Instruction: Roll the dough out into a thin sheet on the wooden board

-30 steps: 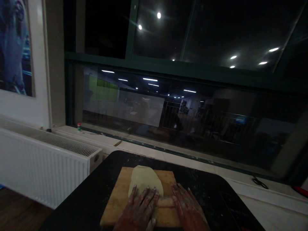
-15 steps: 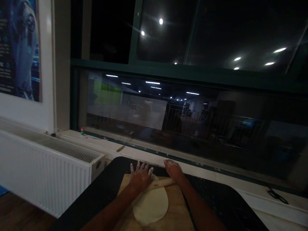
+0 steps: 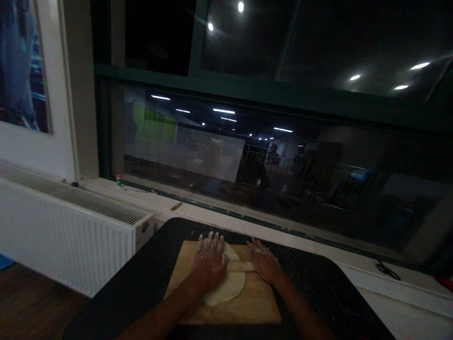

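A thin round sheet of dough (image 3: pixel 230 286) lies on a wooden board (image 3: pixel 255 304). Across the dough rests a pale rolling pin (image 3: pixel 240 267), its left part hidden under my left hand (image 3: pixel 211 260). That hand is flour-dusted and lies flat, fingers stretched forward over the pin and dough. At the pin's other end is my right hand (image 3: pixel 264 262), also floury, palm down with its fingers extended. Neither hand is wrapped round the pin.
The board sits on a black table (image 3: pixel 170 241) dusted with flour. Behind it run a white windowsill (image 3: pixel 219 218) and a dark window. A white radiator (image 3: pixel 71 231) stands at left. On the sill are a small red-and-green container (image 3: pixel 119 180) and dark scissors (image 3: pixel 388 270).
My left hand now lies flatter across the pin and covers more dough. My right hand has opened out from curled fingers and come nearer. The view has tilted, showing more of the board.
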A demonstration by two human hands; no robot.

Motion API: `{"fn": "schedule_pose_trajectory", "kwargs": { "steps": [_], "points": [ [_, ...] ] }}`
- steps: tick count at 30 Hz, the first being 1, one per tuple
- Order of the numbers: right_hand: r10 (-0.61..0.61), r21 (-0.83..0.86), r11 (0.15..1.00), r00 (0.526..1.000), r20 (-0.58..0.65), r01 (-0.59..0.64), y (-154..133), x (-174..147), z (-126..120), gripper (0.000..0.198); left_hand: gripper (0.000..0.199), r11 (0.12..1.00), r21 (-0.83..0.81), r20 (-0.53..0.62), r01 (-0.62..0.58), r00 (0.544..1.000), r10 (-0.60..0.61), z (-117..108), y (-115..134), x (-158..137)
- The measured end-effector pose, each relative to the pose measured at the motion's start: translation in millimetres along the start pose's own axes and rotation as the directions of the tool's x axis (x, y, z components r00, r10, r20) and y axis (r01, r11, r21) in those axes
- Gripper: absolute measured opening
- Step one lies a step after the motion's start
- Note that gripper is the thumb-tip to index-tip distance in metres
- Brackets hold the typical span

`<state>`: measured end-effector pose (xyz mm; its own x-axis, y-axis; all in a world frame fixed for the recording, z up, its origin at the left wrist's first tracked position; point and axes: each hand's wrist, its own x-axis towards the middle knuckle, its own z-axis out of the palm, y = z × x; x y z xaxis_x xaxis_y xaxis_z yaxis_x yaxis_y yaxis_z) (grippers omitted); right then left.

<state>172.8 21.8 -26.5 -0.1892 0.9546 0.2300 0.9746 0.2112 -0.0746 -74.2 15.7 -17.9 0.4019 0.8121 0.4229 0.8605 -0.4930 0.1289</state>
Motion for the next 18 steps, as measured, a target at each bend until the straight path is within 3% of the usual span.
{"fn": "schedule_pose_trajectory", "kwargs": {
  "steps": [4,7,10,13,18],
  "points": [
    [0.037,-0.069,0.997,0.999,0.023,-0.035,-16,-64,-6,0.054,0.052,0.99,0.024,-0.051,-0.138,0.989,0.139,-13,12,-39],
    [0.066,-0.039,0.997,0.992,-0.11,-0.07,-20,-112,5,0.053,0.052,0.957,0.077,-0.136,-0.28,0.948,0.288,-15,10,-77],
    [-0.05,-0.012,0.999,0.991,-0.126,0.049,-18,-143,22,0.049,0.059,0.906,0.155,-0.214,-0.393,0.882,0.419,-14,2,-104],
    [-0.028,-0.041,0.999,0.984,-0.174,0.021,-19,-145,28,0.049,0.061,0.887,0.168,-0.231,-0.429,0.858,0.459,-13,-4,-107],
    [0.012,-0.067,0.998,0.995,-0.096,-0.019,-25,-98,5,0.049,0.051,0.926,0.061,-0.185,-0.374,0.907,0.378,-6,-3,-69]
  ]
}}
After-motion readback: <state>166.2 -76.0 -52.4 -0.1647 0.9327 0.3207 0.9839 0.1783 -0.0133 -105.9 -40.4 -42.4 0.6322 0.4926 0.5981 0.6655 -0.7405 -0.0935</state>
